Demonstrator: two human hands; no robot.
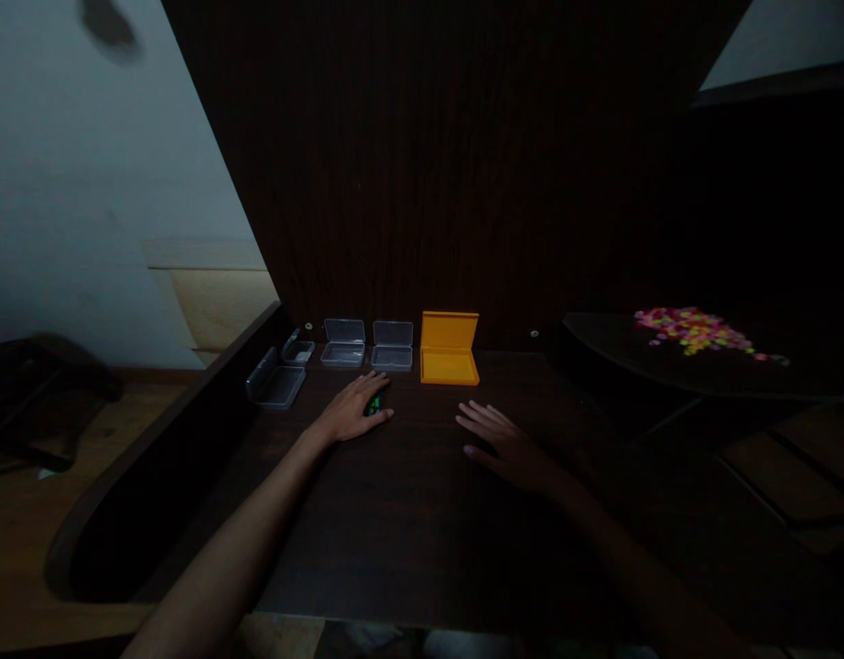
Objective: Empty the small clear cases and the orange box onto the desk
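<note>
My left hand (353, 408) lies on the dark tabletop with its fingers stretched out and the thumb apart. Between thumb and forefinger, partly covered by the hand, are small bright green and blue pieces (374, 404); their kind is too small to make out. My right hand (499, 441) rests palm down to the right, fingers spread, holding nothing. Beyond the hands an orange case (449, 366) stands with its lid raised. To its left are two clear plastic boxes, one box (393, 358) nearer the case and another box (343, 354) beside it, both with lids up.
Farther left are another clear box (285, 386) and a smaller clear box (299, 351) by the raised side board (189, 448). A dark upright panel (428, 165) closes off the back. Pink and yellow flowers or beads (697, 330) lie on the shelf (600, 334) at right.
</note>
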